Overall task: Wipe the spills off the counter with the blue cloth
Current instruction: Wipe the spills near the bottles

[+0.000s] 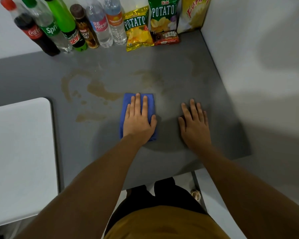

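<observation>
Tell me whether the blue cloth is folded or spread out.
Folded: the blue cloth forms a compact, thick-edged rectangle, pressed flat on the counter under the left hand.

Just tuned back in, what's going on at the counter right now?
The person is wiping the grey counter. Their left hand lies flat on the folded blue cloth, pressing it to the counter. The right hand rests open and empty on the counter beside it. Brownish spills still show to the left of and beyond the cloth, so wiping is unfinished. Bottles and snack bags line the back wall, away from the cloth.
</observation>
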`<state>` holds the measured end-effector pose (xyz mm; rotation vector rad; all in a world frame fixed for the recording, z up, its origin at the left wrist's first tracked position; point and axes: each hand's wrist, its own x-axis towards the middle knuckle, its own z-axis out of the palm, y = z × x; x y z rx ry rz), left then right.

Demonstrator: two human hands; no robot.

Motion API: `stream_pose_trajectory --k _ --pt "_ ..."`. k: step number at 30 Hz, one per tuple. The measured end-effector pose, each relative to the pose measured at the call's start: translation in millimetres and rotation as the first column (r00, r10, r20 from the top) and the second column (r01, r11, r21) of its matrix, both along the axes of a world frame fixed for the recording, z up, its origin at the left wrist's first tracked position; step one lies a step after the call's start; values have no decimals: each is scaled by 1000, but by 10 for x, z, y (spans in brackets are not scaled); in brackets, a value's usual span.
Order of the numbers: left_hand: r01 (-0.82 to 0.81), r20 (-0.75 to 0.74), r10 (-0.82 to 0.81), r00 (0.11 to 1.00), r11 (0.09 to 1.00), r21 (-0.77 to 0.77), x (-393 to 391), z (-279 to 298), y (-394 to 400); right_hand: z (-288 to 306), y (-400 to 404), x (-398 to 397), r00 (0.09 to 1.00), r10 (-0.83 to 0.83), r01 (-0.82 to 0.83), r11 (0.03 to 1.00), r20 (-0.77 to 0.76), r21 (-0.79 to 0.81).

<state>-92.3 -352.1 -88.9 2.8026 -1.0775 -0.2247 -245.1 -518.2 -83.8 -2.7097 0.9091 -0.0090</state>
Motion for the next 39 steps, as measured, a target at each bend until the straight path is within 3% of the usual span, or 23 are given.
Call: stream_pose_trajectory --k 7,13,20,26,34,39 --pt "150 -42 -150 988 989 -13 -168 -26 -15 44 -24 8 999 13 -13 1000 -41 10" --pt "24 -67 -26 997 999 -30 -492 -45 489 51 -33 11 999 25 -24 999 -20 28" --pt "-91 -50 88 995 995 -51 -125 -67 946 26 -8 35 1000 2 -1 1000 -28 7" --pt "-62 26 63 998 997 -35 188 -69 721 -12 -21 40 999 -6 6 1000 -38 7" --pt "53 -5 -53 999 999 0 144 -17 558 49 47 92 996 -20 21 1000 -88 8" --pt "52 -40 -54 998 998 -39 -96 -48 781 140 269 278 995 93 -91 994 -43 59"
